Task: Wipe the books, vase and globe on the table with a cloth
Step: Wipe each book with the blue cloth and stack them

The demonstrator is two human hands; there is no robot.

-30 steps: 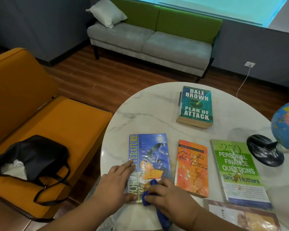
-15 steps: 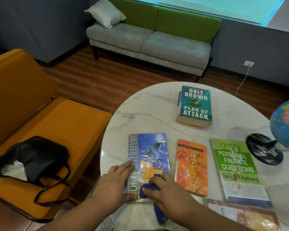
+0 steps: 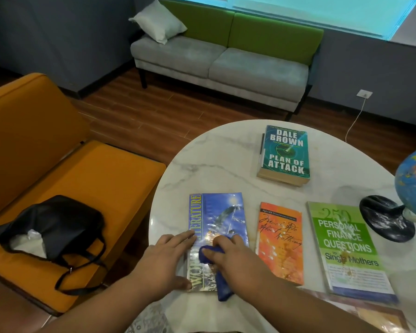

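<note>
A blue literature book [image 3: 220,215] lies flat near the front left of the round marble table [image 3: 214,159]. My left hand [image 3: 165,260] presses flat on its left edge. My right hand [image 3: 235,258] is shut on a dark blue cloth [image 3: 222,288] and rubs the book's lower cover. To the right lie an orange paperback [image 3: 280,241] and a green finance book [image 3: 346,246]. A teal thick novel [image 3: 285,153] sits farther back. The globe [image 3: 414,181] on its black base [image 3: 386,221] stands at the right edge. No vase is in view.
Another book [image 3: 380,318] pokes out at the bottom right. An orange chair [image 3: 65,169] with a black bag [image 3: 58,224] stands left of the table. A grey and green sofa [image 3: 226,61] is across the wooden floor.
My right hand has slid the cloth slightly left and up across the blue book's cover. My left hand stays on the book's edge.
</note>
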